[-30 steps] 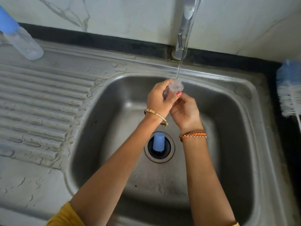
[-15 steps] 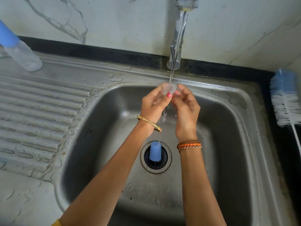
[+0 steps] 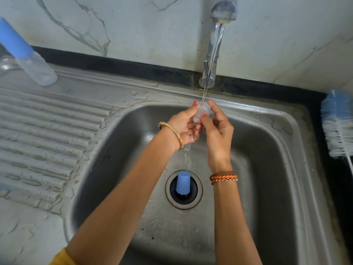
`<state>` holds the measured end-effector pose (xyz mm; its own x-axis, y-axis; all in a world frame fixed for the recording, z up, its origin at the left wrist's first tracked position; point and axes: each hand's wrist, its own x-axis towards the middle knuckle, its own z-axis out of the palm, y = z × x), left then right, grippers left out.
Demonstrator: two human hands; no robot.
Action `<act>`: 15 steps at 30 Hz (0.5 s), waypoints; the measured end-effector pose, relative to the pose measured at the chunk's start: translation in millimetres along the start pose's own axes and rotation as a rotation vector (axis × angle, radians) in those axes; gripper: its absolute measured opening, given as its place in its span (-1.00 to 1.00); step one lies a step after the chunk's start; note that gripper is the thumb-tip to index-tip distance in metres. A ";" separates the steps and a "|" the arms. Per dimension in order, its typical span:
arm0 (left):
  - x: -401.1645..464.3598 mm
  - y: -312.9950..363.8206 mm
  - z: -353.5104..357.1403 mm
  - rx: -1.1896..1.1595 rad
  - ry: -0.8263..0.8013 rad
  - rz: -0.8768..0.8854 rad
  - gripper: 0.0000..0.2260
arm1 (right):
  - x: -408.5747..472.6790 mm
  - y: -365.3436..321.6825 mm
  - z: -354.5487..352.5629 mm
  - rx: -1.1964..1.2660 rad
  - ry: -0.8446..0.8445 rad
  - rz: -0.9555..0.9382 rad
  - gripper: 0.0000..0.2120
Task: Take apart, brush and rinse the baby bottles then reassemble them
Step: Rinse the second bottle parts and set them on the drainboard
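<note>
While water runs from the tap (image 3: 221, 14) in a thin stream, both hands meet under it above the sink (image 3: 267, 169) basin. Left hand (image 3: 184, 124): thumb and fingers curled round a small clear teat (image 3: 202, 110), pinching it from the 9 o'clock side. Right hand (image 3: 217, 129): thumb and forefinger pinch the same teat from 3 o'clock. Stream lands on the teat; water spills off below the hands toward the drain.

Blue cap (image 3: 183, 182) sits upright in the drain opening, at 6 o'clock from the hands, well apart from them.

Clear bottle (image 3: 36, 67) with a blue top lies tilted at 10 o'clock on the ribbed draining board (image 3: 44, 131), which is wet with droplets.

Bottle brush (image 3: 337, 123), blue and white bristles, at 3 o'clock on the dark table edge beside the sink rim.

Gold bangle (image 3: 172, 133) on left wrist; orange braided bands (image 3: 223, 177) on right wrist. Yellow sleeve at the bottom edge.
</note>
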<state>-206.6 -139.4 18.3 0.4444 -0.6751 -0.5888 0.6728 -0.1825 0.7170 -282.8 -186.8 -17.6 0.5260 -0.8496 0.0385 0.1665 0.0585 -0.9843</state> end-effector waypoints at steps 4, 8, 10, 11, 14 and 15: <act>0.7 1.3 3.0 0.035 0.072 0.046 -0.72 | -0.5 2.0 0.2 -0.160 0.034 -0.115 -0.81; 2.1 -1.4 5.0 0.112 0.180 0.193 -0.75 | 0.4 8.7 -1.7 -0.417 0.100 -0.211 -0.90; 3.4 -4.2 4.7 0.158 0.168 0.245 -0.75 | -0.2 7.5 -3.9 -0.508 0.051 -0.207 -0.84; 3.7 -5.0 3.7 0.152 0.152 0.260 -0.75 | -0.4 5.9 -4.8 -0.561 0.028 -0.218 -0.79; 6.3 -5.8 -1.4 0.059 0.095 0.277 -0.75 | -2.3 1.2 -7.0 -0.729 -0.030 -0.290 -0.63; 7.1 -6.9 -3.0 0.024 0.071 0.276 -0.76 | -2.4 1.6 -7.5 -0.805 -0.039 -0.317 -0.58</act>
<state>-206.3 -140.8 8.1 0.6496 -0.6503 -0.3937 0.5067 -0.0157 0.8620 -290.0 -188.6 -20.6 0.5851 -0.7437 0.3233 -0.3230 -0.5795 -0.7482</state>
